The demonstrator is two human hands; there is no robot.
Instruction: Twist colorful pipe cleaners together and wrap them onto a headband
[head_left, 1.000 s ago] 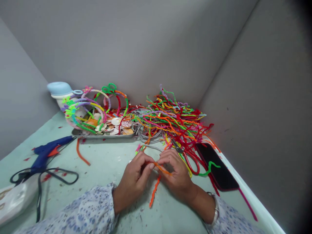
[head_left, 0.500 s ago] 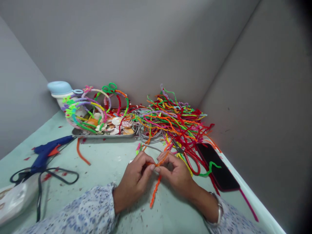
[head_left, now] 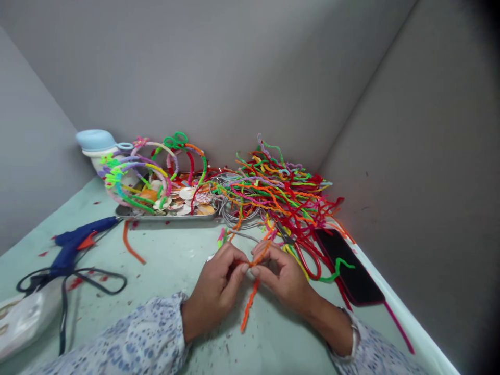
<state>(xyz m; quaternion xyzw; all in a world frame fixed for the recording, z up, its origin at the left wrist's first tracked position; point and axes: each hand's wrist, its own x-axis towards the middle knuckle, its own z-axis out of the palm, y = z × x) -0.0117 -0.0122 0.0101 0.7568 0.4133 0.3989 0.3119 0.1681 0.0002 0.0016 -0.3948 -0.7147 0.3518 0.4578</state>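
My left hand [head_left: 219, 281] and my right hand [head_left: 283, 276] meet over the front middle of the table, thumbs and fingertips close together. Both are closed in a pinch on an orange pipe cleaner [head_left: 248, 307]. One end of it hangs down between the hands toward me; another stretch rises over the right fingers. The part between the fingertips is mostly hidden. Just beyond the hands, a pink and green pipe cleaner piece [head_left: 222, 237] pokes up behind the left fingers. Red-handled scissors [head_left: 308, 260] lie beside my right hand.
A large heap of coloured pipe cleaners [head_left: 281, 187] lies at the back. Left of it, a metal tray [head_left: 175, 216] holds shells and wrapped headbands [head_left: 156, 166], near a blue-lidded bottle [head_left: 96, 143]. A blue glue gun [head_left: 74, 242] with its cord lies left, a phone [head_left: 349, 271] right.
Very little differs. My right thumb has shifted slightly on the orange pipe cleaner; both hands keep nearly the same place and pinch.
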